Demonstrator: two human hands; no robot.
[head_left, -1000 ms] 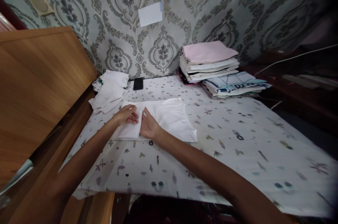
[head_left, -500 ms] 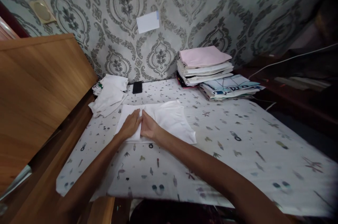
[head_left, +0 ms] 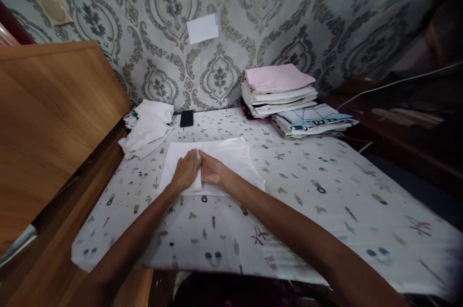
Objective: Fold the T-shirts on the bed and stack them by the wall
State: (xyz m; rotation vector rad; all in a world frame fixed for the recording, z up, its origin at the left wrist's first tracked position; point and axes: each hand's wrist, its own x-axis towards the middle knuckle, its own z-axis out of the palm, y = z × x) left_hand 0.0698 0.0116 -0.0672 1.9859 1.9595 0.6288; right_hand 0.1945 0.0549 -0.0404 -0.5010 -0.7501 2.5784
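Observation:
A white garment (head_left: 231,155), perhaps a shirt, lies partly folded on the bed or table in front of me. Its left part is turned over into a flap with an edge running between my hands. My left hand (head_left: 186,169) rests flat on this flap, fingers extended and close together. Just to its right, my right hand (head_left: 211,168) stands on its side against the flap's edge, fingers stretched forward. Both hands touch the cloth, and their fingertips nearly meet. The underside of my right hand is hidden.
Behind the garment lies a black phone (head_left: 187,118). Crumpled white clothes (head_left: 148,126) are at the left, beside a wooden panel (head_left: 61,118). At the back right stand a tall folded stack (head_left: 278,90) with pink on top and a lower folded pile (head_left: 313,119). A patterned sheet (head_left: 289,220) covers the surface.
Both hands have slid slightly to the right along the garment, and the flap's edge between them has shifted right too. The camera view has moved a little.

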